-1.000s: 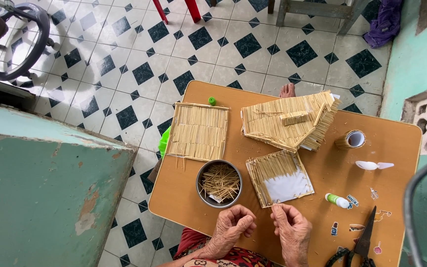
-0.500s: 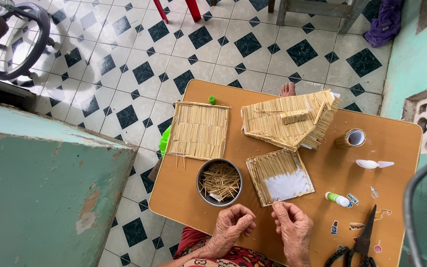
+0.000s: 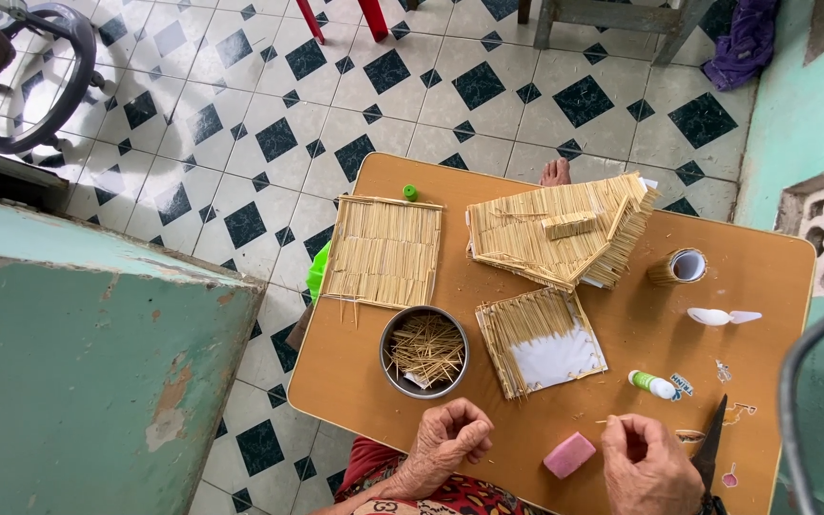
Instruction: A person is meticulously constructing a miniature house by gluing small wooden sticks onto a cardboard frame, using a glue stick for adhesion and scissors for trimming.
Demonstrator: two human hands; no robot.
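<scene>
My left hand (image 3: 450, 443) rests at the near edge of the brown table (image 3: 765, 277), fingers curled in with nothing visible in them. My right hand (image 3: 650, 467) is further right and pinches a thin toothpick (image 3: 608, 420). A pink block (image 3: 569, 454) lies between the hands. Just beyond them stand a metal bowl of toothpicks (image 3: 424, 351) and a square card partly covered with sticks (image 3: 541, 341), its white part bare. A full stick panel (image 3: 383, 250) and a stack of stick panels (image 3: 560, 229) lie further back.
A roll of tape (image 3: 679, 267), a white spoon-like piece (image 3: 722, 317), a small glue tube (image 3: 653, 384) and black scissors (image 3: 712, 448) sit on the right side of the table. A green cabinet (image 3: 78, 381) stands to the left. A bare foot (image 3: 555, 172) shows beyond the table.
My hands have drawn apart from where they met at the card's near edge. The right hand went right with a toothpick, and the pink block now shows between them.
</scene>
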